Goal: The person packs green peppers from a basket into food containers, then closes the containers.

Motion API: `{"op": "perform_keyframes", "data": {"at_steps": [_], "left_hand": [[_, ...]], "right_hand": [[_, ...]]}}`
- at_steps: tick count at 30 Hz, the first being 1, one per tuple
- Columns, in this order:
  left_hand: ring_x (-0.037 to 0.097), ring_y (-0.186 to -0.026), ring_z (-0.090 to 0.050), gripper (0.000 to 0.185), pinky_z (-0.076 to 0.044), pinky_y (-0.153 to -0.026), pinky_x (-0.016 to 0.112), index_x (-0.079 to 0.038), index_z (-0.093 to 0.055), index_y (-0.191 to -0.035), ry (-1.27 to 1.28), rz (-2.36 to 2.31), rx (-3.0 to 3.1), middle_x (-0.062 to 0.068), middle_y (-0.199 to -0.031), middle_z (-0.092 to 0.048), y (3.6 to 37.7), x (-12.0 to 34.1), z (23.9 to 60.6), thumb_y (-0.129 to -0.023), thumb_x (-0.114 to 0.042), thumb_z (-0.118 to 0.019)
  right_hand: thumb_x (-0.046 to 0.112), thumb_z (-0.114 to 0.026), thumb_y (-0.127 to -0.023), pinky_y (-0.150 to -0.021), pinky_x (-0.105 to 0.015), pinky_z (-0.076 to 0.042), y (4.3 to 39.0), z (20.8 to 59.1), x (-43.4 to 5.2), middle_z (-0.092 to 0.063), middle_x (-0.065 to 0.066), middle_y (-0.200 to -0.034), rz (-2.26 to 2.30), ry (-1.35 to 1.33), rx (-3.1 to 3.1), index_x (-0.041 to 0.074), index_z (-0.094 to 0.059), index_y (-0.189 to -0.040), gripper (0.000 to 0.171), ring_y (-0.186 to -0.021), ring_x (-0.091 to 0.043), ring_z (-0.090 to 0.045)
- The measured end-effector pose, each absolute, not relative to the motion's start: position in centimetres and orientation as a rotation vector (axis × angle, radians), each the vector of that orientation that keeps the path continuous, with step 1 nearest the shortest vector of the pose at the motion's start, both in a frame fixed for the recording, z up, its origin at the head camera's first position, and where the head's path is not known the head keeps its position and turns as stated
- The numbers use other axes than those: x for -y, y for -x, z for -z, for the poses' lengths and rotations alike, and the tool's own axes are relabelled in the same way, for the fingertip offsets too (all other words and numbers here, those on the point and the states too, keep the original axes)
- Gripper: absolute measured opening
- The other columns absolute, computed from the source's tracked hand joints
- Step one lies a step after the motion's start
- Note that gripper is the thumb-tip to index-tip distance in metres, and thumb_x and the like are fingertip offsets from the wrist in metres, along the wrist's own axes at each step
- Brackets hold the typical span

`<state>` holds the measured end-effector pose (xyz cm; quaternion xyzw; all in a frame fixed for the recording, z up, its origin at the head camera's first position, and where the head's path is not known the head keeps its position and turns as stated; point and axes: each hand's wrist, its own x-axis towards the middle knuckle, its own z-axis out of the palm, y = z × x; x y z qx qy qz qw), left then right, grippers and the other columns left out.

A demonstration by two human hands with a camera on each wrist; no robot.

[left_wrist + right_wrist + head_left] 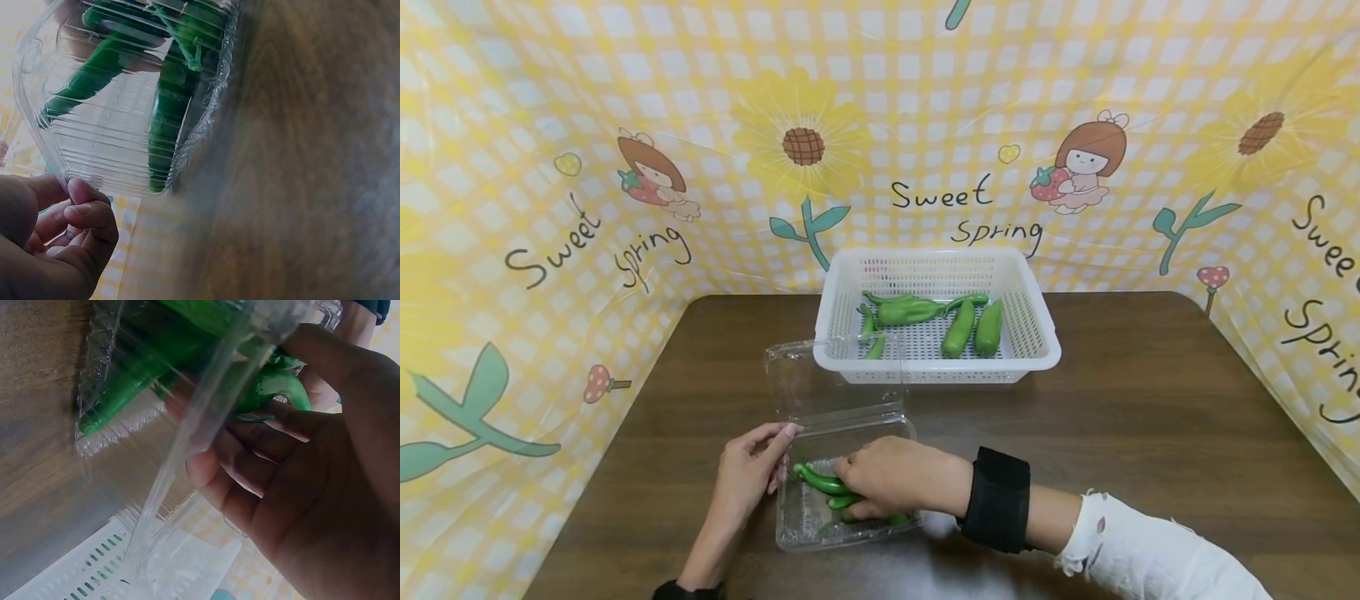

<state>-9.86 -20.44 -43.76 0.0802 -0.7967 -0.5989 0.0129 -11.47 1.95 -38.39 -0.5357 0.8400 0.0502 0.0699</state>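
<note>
Where held, pepper (820, 481) stem left

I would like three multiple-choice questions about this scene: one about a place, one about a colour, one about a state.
1. Where does the white basket stand?
A. behind the clear container
B. on the floor
C. left of the left hand

2. What colour are the peppers in the basket?
A. red
B. green
C. yellow

3. How is the lid of the clear container?
A. shut
B. missing
C. open

Answers:
1 A: the basket is farther along the table.
2 B: every pepper is green.
3 C: the lid stands raised while the right hand reaches inside.
</note>
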Motion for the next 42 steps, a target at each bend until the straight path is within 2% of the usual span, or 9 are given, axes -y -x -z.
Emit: {"op": "perform_keyframes", "data": {"at_steps": [13, 19, 25, 32, 42], "left_hand": [[0.011, -0.044, -0.049, 0.031, -0.044, -0.039, 0.025, -0.006, -0.074, -0.108, -0.254, 1.881, 2.481, 0.009, -0.065, -0.060, 9.9, 20.5, 43.8, -0.094, -0.034, -0.068], [0.011, -0.044, -0.050, 0.031, -0.044, -0.039, 0.024, -0.006, -0.074, -0.108, -0.254, 1.878, 2.478, 0.009, -0.066, -0.060, 9.9, 20.5, 43.8, -0.094, -0.033, -0.068], [0.011, -0.044, -0.049, 0.032, -0.043, -0.038, 0.024, -0.005, -0.073, -0.108, -0.262, 1.885, 2.476, 0.009, -0.065, -0.059, 9.9, 20.5, 43.8, -0.094, -0.034, -0.068], [0.011, -0.045, -0.050, 0.031, -0.044, -0.039, 0.024, -0.005, -0.073, -0.109, -0.280, 1.874, 2.484, 0.009, -0.067, -0.060, 9.9, 20.5, 43.7, -0.095, -0.032, -0.068], [0.011, -0.045, -0.049, 0.033, -0.044, -0.040, 0.025, -0.005, -0.073, -0.110, -0.292, 1.881, 2.494, 0.010, -0.067, -0.060, 9.9, 20.5, 43.7, -0.095, -0.034, -0.068]], "right_hand": [[0.050, -0.063, -0.094, -0.061, -0.017, -0.046, 10.9, 38.5, -2.6, -0.063, 0.009, -0.087, -0.202, 1.647, -2.557, 0.020, -0.057, -0.114, 0.037, -0.072, -0.002, -0.059], [0.052, -0.062, -0.094, -0.072, -0.020, -0.053, 10.8, 38.5, -2.7, -0.069, 0.006, -0.100, -0.253, 1.644, -2.570, 0.019, -0.056, -0.125, 0.045, -0.084, -0.006, -0.066], [0.053, -0.062, -0.094, -0.079, -0.022, -0.054, 10.8, 38.4, -2.9, -0.069, 0.006, -0.106, -0.253, 1.651, -2.563, 0.018, -0.056, -0.130, 0.050, -0.092, -0.007, -0.066], [0.055, -0.063, -0.092, -0.077, -0.021, -0.053, 10.9, 38.3, -3.0, -0.067, 0.008, -0.101, -0.249, 1.667, -2.577, 0.019, -0.058, -0.122, 0.047, -0.090, -0.005, -0.064], [0.057, -0.061, -0.092, -0.079, -0.020, -0.052, 10.9, 38.2, -3.4, -0.067, 0.009, -0.103, -0.213, 1.668, -2.559, 0.019, -0.057, -0.126, 0.051, -0.092, -0.005, -0.063]]}}
